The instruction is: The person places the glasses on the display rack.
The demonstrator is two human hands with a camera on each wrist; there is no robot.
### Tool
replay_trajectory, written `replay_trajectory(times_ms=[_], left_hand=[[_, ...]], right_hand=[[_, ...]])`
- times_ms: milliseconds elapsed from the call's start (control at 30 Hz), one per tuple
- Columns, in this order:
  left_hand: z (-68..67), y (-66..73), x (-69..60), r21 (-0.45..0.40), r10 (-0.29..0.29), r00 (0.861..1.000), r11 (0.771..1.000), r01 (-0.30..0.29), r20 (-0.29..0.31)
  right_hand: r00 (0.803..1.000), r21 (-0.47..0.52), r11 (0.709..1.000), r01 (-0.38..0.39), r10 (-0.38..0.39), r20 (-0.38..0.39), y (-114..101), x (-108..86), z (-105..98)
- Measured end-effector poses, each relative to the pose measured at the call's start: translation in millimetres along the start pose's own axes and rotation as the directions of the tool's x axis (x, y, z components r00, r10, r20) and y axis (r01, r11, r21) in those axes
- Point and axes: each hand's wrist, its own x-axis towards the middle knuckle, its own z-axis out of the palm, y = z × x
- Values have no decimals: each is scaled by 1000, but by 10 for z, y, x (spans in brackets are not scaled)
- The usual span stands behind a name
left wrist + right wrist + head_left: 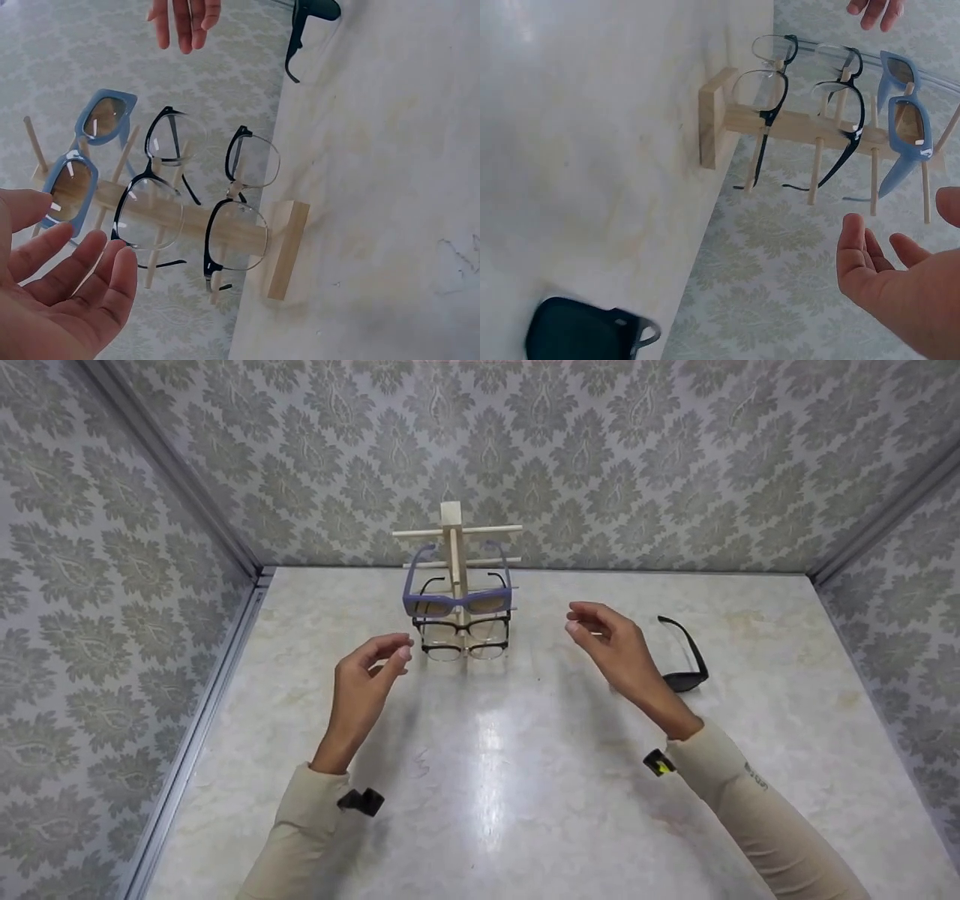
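Observation:
A wooden glasses stand [451,516] with crossbars bears three pairs of glasses. On top are periwinkle-blue sunglasses [456,604] with brown lenses. Below them hang black half-rim glasses [463,628] and a lower black half-rim pair [465,649]. My left hand [361,690] hovers left of the stand, fingers loosely bent, nothing in it. To the stand's right, my right hand [619,654] hangs in the air, also holding nothing. Black sunglasses [684,682] lie on the table beyond the right wrist, partly hidden by it; their dark lens [581,334] shows in the right wrist view.
The marbled white table [487,780] meets patterned walls [585,457] at the back and both sides. A metal rail [196,735] runs along the table's left edge. Small black devices [361,801] sit by both cuffs.

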Motion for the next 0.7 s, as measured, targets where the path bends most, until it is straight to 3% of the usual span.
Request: replay_trajectory(times_ms=[433,700], left_hand=[[205,-58,-75,52,-60,995,997,56,77],[311,-58,-77,41,-55,993,998,51,108]], right_hand=[[998,-27,999,-30,29,-61,196,-187,-194],[993,-13,997,-76,74,-91,275,-257,-288]])
